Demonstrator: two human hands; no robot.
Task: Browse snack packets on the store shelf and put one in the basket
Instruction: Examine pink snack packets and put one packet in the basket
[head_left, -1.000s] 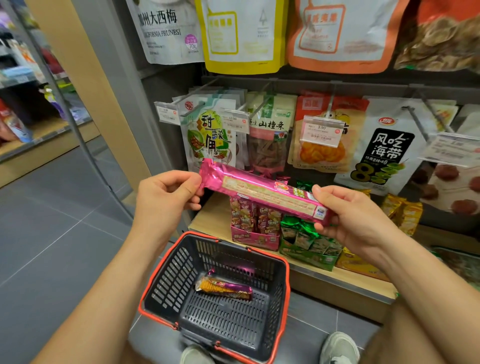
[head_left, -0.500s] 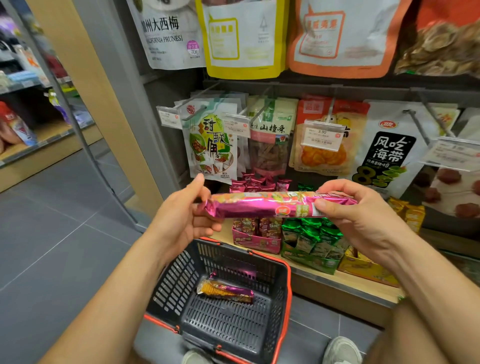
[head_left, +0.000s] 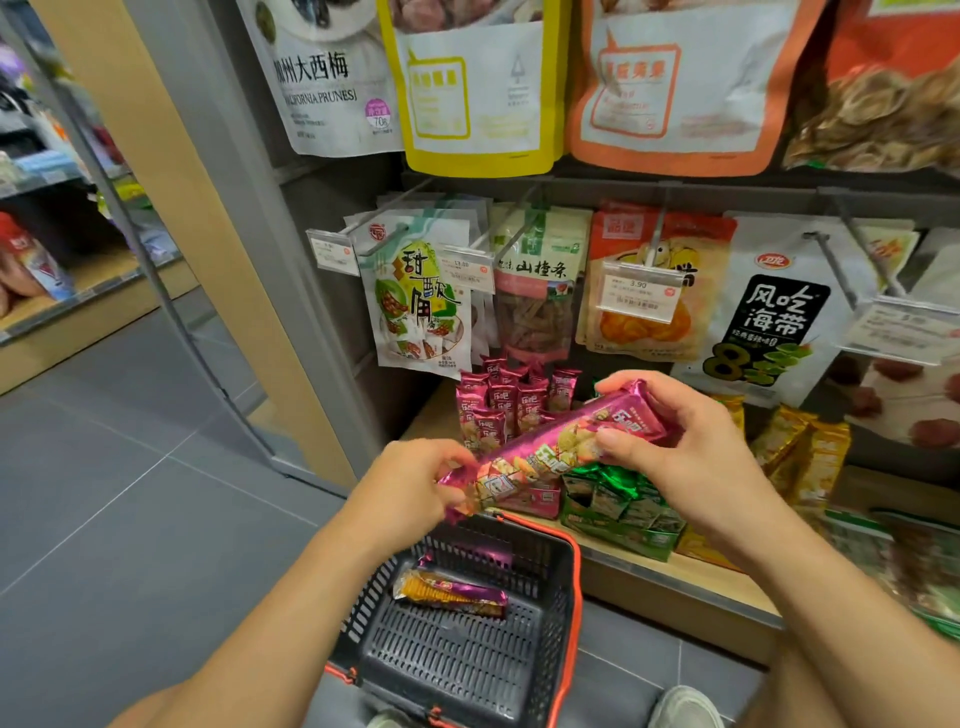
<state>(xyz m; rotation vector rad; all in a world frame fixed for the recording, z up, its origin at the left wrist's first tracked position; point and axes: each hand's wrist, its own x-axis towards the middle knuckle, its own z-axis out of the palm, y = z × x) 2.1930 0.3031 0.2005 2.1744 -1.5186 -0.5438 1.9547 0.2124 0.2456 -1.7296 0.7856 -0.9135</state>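
A: Hands status?
B: Both on one item. Left hand (head_left: 410, 483) pinches the crimped lower end of the pink packet (head_left: 550, 452) between thumb and fingertips. Right hand (head_left: 691, 447) wraps the upper end, fingers curled over the top edge, thumb pressed on the printed face.
A: Why hold both ends?
B: My read: it's a long, floppy wrapper. An end in each hand keeps it straight with the print facing up. Looks like inspection, not transfer.
A: Orientation?
B: Tilted, left end low, right end high. In the air, touching only the hands.
A: Relative to the basket?
B: Above the far rim of the basket (head_left: 574, 582), in front of the shelf (head_left: 675, 582) edge. Not in it yet.
A: Basket contents?
B: One orange packet (head_left: 449, 592) with purple ends, flat on the bottom. The basket sits low between the forearms, near a shoe (head_left: 685, 706). Cannot tell what carries it.
A: Source of the pink one?
B: Likely the matching pink packets (head_left: 498, 405) standing upright on the shelf just behind the hands. Green packets (head_left: 618, 499) are beside them, under the right hand.
A: Above that?
B: Hanging bags (head_left: 421, 296) on pegs, price tags (head_left: 639, 293) clipped out front so they can be read from the aisle.
A: Next step?
B: Judgement only: release it into the basket, or put it back on the shelf. The low end is already nearest the basket mouth, and the mouth is wide. Low risk.
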